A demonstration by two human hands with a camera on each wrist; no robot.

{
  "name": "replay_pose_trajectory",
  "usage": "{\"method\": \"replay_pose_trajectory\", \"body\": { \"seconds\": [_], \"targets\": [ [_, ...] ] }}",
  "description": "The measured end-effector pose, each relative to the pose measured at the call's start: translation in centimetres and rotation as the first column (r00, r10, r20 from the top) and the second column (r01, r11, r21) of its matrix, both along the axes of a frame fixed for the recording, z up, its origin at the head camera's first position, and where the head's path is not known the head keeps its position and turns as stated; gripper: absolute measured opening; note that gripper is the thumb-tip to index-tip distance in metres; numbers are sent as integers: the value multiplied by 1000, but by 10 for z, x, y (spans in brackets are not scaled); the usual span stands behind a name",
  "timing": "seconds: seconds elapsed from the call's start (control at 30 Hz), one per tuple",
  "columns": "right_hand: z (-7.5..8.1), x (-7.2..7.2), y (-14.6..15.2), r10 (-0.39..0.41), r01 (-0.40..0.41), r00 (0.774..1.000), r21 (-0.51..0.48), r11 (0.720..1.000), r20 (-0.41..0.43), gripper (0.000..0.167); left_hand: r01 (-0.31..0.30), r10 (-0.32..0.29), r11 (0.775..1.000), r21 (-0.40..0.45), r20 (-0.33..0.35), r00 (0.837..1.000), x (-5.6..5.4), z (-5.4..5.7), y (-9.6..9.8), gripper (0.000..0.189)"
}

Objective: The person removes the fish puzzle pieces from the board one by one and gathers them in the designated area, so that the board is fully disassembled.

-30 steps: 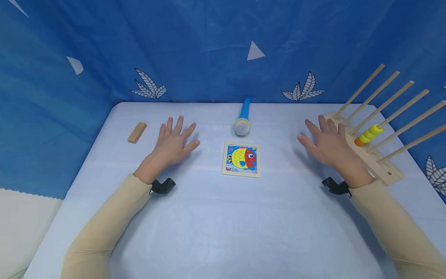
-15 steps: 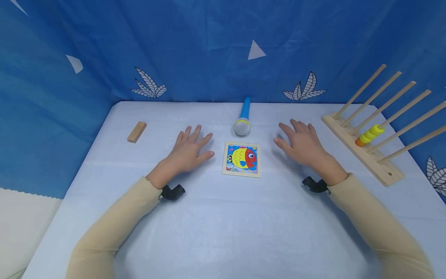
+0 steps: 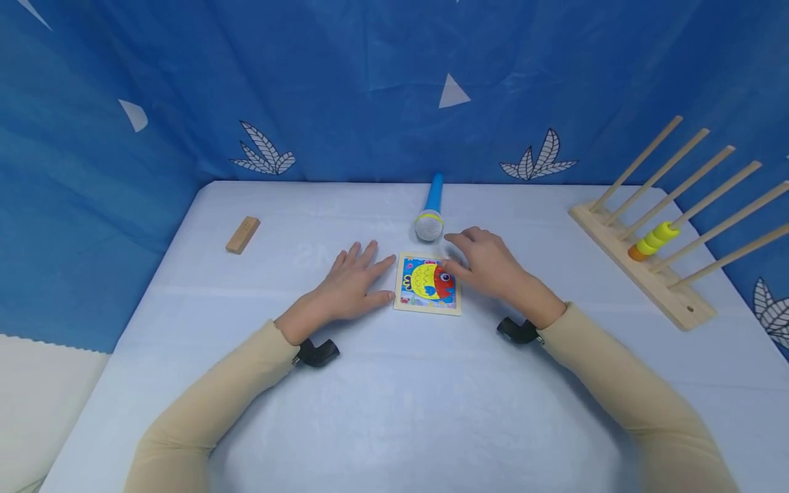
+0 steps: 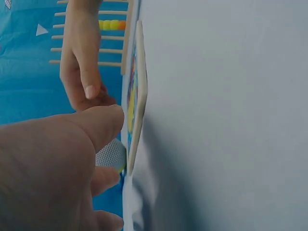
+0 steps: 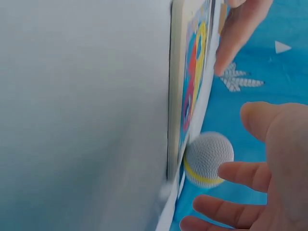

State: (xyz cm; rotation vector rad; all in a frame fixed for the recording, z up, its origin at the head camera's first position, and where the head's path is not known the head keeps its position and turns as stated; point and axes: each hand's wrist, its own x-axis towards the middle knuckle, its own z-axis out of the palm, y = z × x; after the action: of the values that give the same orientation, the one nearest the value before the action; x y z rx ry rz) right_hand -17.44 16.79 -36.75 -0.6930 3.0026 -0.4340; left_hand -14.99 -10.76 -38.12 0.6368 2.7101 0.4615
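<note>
Head view: a square fish picture board (image 3: 427,286) lies on the white-covered table (image 3: 394,411) between the two hands, a blue-handled microphone (image 3: 434,198) just beyond it.
Border: pale, plain wood, thin when seen edge-on in both wrist views.
Fish: yellow scaled body, red head, round white-ringed eye, blue fin — bright against a mostly blue ground.
Left hand (image 3: 353,286): fingers straight and spread wide, nothing held; thumb and forefinger tips reach the board's left edge, but whether they touch it I cannot tell.
Right hand (image 3: 487,266): fingers gently bent, a gap between thumb and forefinger, nothing held; the thumb covers part of the board's upper right — contact unclear.
</note>
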Motion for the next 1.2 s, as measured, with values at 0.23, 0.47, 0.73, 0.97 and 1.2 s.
{"method": "replay_pose_trajectory", "body": {
  "seconds": [0.23,0.47,0.73,0.97,1.2],
  "targets": [
    [-2,0,-22,29,-28,998,-20,999,51,59,26,-26,999,20,19,999,1,-4,3,75],
    [-3,-4,-34,59,-54,996,-66,996,64,57,32,-32,999,26,17,999,3,-7,2,73],
    [-4,-9,-44,57,-49,991,-67,997,124,48,30,-30,999,19,9,999,3,-8,2,73],
    [-1,-12,-53,90,-86,984,-34,996,155,38,30,-30,999,23,-18,999,5,-11,2,75],
    [-3,-20,-59,94,-98,976,15,995,197,36,29,-26,998,47,-53,998,7,-16,4,74]
  ]
}}
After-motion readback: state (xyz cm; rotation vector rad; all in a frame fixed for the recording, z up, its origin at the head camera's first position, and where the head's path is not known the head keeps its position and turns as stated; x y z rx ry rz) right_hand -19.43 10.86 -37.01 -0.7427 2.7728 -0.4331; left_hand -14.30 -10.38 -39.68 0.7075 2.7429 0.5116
